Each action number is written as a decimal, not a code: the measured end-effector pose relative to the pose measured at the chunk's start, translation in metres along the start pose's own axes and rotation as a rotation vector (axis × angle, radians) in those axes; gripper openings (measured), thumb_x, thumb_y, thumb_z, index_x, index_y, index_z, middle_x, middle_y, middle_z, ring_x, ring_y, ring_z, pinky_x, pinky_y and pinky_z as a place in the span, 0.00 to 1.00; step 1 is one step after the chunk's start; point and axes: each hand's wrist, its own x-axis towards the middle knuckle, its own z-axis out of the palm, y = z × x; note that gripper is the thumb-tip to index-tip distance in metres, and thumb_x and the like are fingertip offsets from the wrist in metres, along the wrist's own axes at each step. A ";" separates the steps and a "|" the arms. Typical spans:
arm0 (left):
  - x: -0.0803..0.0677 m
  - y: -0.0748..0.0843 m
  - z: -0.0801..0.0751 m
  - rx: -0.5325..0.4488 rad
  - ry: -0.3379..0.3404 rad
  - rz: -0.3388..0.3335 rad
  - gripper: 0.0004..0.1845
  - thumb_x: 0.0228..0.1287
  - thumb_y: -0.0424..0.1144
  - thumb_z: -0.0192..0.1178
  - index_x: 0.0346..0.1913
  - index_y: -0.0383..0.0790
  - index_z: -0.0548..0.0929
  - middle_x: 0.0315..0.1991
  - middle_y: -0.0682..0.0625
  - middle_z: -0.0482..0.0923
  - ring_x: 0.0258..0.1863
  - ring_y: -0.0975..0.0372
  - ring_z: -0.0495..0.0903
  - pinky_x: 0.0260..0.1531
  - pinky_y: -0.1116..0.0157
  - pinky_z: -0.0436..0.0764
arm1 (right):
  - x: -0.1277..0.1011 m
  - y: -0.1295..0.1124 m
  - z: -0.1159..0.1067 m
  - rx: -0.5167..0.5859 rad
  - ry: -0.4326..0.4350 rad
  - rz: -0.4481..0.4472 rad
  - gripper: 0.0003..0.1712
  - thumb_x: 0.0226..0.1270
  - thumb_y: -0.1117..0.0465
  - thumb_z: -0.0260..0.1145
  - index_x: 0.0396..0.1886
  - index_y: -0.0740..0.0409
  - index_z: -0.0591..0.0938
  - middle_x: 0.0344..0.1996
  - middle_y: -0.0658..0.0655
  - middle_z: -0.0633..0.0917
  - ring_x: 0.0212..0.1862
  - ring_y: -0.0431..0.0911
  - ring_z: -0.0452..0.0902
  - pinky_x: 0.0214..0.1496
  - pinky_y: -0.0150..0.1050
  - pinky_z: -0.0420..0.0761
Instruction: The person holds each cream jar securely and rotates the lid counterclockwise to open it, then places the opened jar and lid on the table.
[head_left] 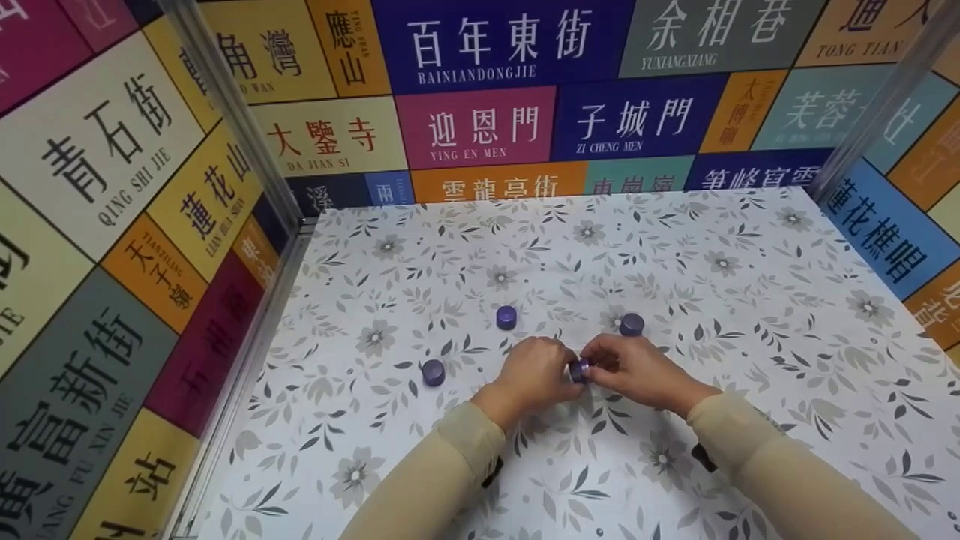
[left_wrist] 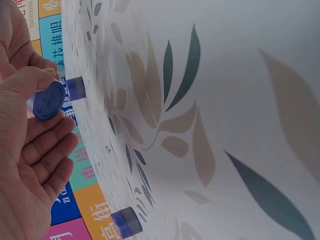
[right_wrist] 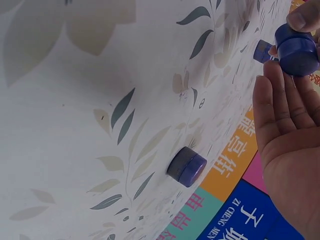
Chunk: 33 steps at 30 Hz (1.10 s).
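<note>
Both hands meet at one small round purple jar (head_left: 579,370) over the flower-print table. My left hand (head_left: 536,370) grips its left end. In the left wrist view, my left thumb lies against the jar's flat round end (left_wrist: 50,101), with the fingers under it. My right hand (head_left: 634,369) pinches the jar's right end between thumb and fingertips. The right wrist view shows a seam round the held jar (right_wrist: 297,47). Three similar jars stand apart on the table: one left (head_left: 433,373), one beyond my left hand (head_left: 507,317), one beyond my right hand (head_left: 631,324).
The white table (head_left: 465,247) has a grey leaf and flower print. Panels with coloured street-name signs (head_left: 480,124) rise behind it and at both sides. A metal-edged frame post (head_left: 247,120) stands at the back left corner.
</note>
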 end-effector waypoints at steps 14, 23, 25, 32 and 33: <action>0.002 0.001 0.000 0.008 -0.011 -0.008 0.13 0.51 0.55 0.70 0.28 0.48 0.87 0.23 0.57 0.78 0.23 0.61 0.77 0.29 0.61 0.76 | 0.000 0.005 -0.001 -0.151 0.052 0.010 0.09 0.72 0.49 0.63 0.40 0.47 0.84 0.29 0.40 0.83 0.30 0.39 0.76 0.35 0.38 0.76; 0.001 0.001 0.000 0.004 -0.009 -0.005 0.14 0.51 0.55 0.70 0.31 0.49 0.89 0.24 0.57 0.79 0.25 0.61 0.78 0.30 0.63 0.77 | 0.000 0.002 0.000 -0.057 0.011 0.001 0.07 0.67 0.57 0.69 0.43 0.52 0.83 0.35 0.44 0.86 0.39 0.40 0.83 0.43 0.39 0.80; 0.001 0.001 0.000 0.005 -0.006 -0.003 0.14 0.50 0.55 0.70 0.31 0.49 0.89 0.24 0.57 0.80 0.25 0.61 0.78 0.31 0.63 0.77 | 0.000 0.001 -0.001 -0.049 0.009 -0.002 0.08 0.66 0.59 0.69 0.43 0.53 0.83 0.35 0.45 0.86 0.39 0.41 0.83 0.43 0.38 0.81; 0.002 0.001 0.001 0.013 -0.010 -0.002 0.13 0.51 0.55 0.69 0.32 0.51 0.89 0.24 0.58 0.80 0.25 0.62 0.78 0.31 0.63 0.77 | -0.001 0.001 -0.002 -0.046 0.005 -0.006 0.08 0.65 0.59 0.70 0.43 0.53 0.83 0.34 0.44 0.86 0.38 0.40 0.83 0.41 0.37 0.80; 0.002 0.001 0.002 0.015 -0.010 -0.002 0.13 0.50 0.56 0.69 0.31 0.51 0.89 0.24 0.58 0.80 0.24 0.62 0.78 0.31 0.63 0.77 | -0.001 0.001 -0.002 -0.048 0.004 -0.007 0.09 0.65 0.59 0.70 0.43 0.52 0.83 0.35 0.44 0.86 0.38 0.40 0.83 0.41 0.37 0.80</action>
